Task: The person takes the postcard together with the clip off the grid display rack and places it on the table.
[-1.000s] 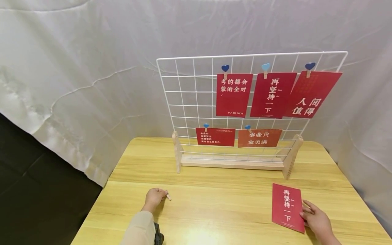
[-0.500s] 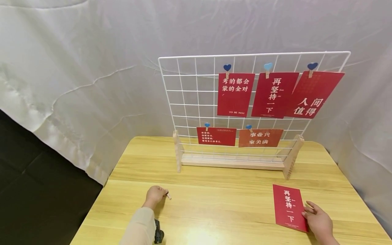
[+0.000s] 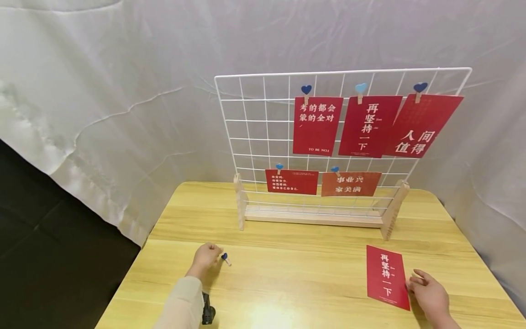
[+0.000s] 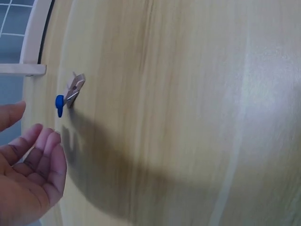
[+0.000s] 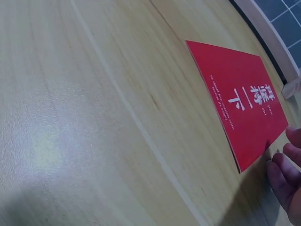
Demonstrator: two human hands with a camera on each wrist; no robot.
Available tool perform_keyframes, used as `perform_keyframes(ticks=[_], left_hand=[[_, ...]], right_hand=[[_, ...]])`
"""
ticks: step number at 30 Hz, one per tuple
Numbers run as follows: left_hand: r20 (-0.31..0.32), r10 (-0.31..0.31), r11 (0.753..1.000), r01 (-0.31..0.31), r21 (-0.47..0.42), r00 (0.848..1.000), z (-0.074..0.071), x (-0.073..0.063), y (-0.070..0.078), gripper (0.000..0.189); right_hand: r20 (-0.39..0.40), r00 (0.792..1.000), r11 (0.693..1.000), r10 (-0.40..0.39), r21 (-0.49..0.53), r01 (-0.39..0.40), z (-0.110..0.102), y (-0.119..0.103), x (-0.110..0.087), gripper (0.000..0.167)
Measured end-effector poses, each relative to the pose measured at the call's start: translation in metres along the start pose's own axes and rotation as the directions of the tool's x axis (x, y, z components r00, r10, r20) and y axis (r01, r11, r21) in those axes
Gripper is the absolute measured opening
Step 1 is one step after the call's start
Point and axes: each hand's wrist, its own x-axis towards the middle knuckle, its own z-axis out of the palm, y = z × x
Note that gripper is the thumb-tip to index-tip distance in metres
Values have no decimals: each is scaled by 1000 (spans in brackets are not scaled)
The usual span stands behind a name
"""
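A small wooden clothespin (image 4: 74, 89) with a blue heart lies on the table, also visible in the head view just off the fingertips of my left hand (image 3: 207, 256). That hand holds nothing; its fingers are loosely bent with the thumb apart, as the left wrist view shows. On the right, a red card (image 3: 387, 277) with white characters lies flat on the tabletop. My right hand (image 3: 430, 294) rests beside the card's right edge, fingers relaxed and not gripping it. In the right wrist view its fingertips are right by the card's (image 5: 240, 103) edge.
A white wire grid (image 3: 250, 130) stands in a wooden base (image 3: 312, 218) at the back of the table (image 3: 287, 269). Several red cards hang on it from heart clothespins, such as the upper left card (image 3: 316, 132) and an orange-red card (image 3: 351, 185). A pale curtain (image 3: 164, 68) surrounds the table.
My left hand has let go of the clothespin and drawn back a little to the left. The right hand has loosened from the card, which now lies by its fingertips.
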Motion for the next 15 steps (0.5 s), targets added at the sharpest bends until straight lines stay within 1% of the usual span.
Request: perform_keyframes(ticks=[2,4,6,9,11,15], left_hand=[[-3,31,999,-31,-26,1000,-2,0,2,17],[-5,53,997,-53,-49,999,-4,-1,5,23],[-5,79,995,-79,-54,997,-7,-1,9,28],[-10,112,992,-112,-64,994,-8,-2,17,31],[-9,135,989,-136,-64,991,-9,-3,22,31],[-13,166,979,-167,-113,986,-8,-3,31,31]], right_hand=[[6,1000,1000,-8,-6,8,-2,-3,-1,52],[25,999,1000,-24,-9,24,-3,-7,-3,55],[53,998,999,-44,-7,44,-4,-12,-4,58],[93,993,997,-72,18,70,-4,-19,-2,60],[111,990,996,-84,41,80,-2,-19,4,62],[98,989,992,-108,75,101,7,-6,27,67]])
